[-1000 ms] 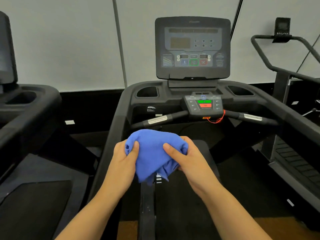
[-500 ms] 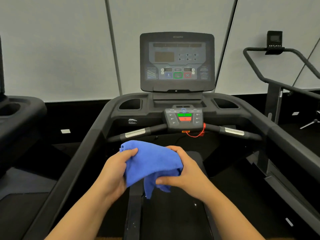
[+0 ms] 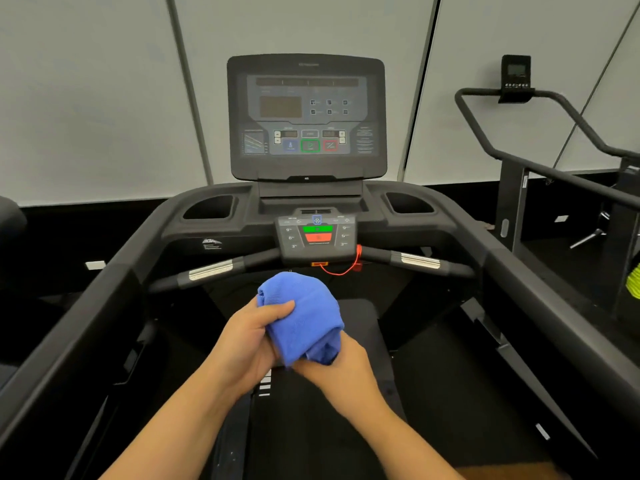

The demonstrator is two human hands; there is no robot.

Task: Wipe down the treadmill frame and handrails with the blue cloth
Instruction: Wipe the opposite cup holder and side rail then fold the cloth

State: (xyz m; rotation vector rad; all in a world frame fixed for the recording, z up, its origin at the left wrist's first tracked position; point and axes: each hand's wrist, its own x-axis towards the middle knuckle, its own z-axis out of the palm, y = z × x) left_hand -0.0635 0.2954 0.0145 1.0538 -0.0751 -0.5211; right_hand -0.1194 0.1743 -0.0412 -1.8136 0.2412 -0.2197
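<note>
A bunched blue cloth (image 3: 304,313) sits between both my hands, held in the air over the treadmill belt (image 3: 346,427). My left hand (image 3: 247,344) grips its left side with the thumb on top. My right hand (image 3: 341,372) holds the cloth's lower end from below, fingers curled under it. The black treadmill frame (image 3: 346,197) stands in front, with a console (image 3: 306,117), a front handlebar (image 3: 211,271) with metal sensor grips, and long side handrails, the left rail (image 3: 86,320) and the right rail (image 3: 540,292).
A control pad (image 3: 317,237) with a red safety cord (image 3: 341,268) sits just beyond the cloth. Two cup holders (image 3: 209,206) flank the console. Another machine (image 3: 554,133) stands to the right, and part of one at the far left. A grey wall is behind.
The view has shifted closer to the treadmill. The cloth has been gathered into a tighter bundle; my right hand has dropped beneath it while my left keeps its hold at the side.
</note>
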